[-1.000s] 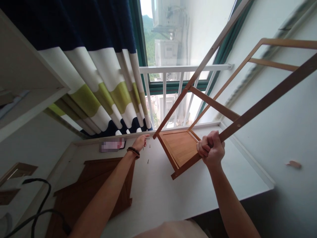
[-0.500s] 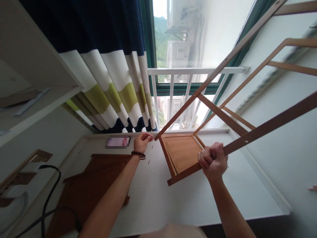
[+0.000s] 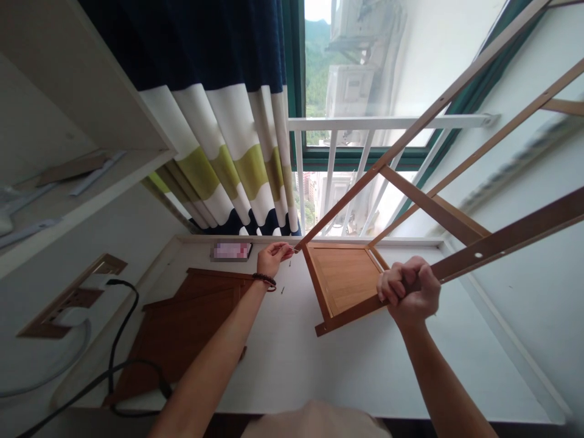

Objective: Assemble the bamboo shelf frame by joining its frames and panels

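A wooden rack frame (image 3: 350, 198) with long side rails leans up toward the right over the white surface. A square wooden panel (image 3: 349, 277) fills its lower end. My right hand (image 3: 410, 289) is closed around the near side rail (image 3: 506, 246), just above the panel. At the bottom end of the far rail, my left hand (image 3: 274, 255) pinches a thin metal tool (image 3: 295, 249), apparently a hex key, touching the rail's end. Its tip is too small to make out. Two small screws (image 3: 282, 290) lie on the surface beside the left hand.
Brown wooden panels (image 3: 187, 328) lie at left, near a phone (image 3: 231, 250) by the back edge. Black cables (image 3: 123, 328) hang from a wall socket (image 3: 75, 298). Behind are a striped curtain (image 3: 228, 164), a white railing (image 3: 387, 123) and a window. A shelf (image 3: 114, 182) juts out at upper left.
The whole view has shifted, so most things appear further right. My left hand's fingers have turned slightly at the rail's end. The right hand keeps its grip on the frame.
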Available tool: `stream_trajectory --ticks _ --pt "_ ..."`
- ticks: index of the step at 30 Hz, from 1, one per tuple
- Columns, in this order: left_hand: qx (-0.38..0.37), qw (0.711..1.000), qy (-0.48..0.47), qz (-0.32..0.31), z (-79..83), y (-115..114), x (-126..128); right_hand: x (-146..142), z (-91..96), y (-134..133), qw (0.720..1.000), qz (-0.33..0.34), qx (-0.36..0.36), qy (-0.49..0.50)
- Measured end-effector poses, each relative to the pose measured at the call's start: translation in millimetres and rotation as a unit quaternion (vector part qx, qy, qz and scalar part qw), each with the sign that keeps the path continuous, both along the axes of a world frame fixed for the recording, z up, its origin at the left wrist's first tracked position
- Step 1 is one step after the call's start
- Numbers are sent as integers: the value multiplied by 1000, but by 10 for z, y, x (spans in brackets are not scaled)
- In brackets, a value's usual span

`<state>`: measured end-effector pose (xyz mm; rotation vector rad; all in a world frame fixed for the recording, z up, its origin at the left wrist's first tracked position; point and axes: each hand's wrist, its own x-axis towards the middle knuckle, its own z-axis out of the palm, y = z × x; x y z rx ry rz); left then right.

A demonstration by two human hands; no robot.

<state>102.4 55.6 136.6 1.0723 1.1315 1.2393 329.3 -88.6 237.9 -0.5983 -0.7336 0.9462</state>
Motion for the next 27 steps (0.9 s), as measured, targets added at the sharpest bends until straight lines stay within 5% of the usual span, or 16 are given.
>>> stream_trajectory --ticks 27 --pt "23 998 4 60 39 41 36 -8 88 79 999 -50 -17 8"
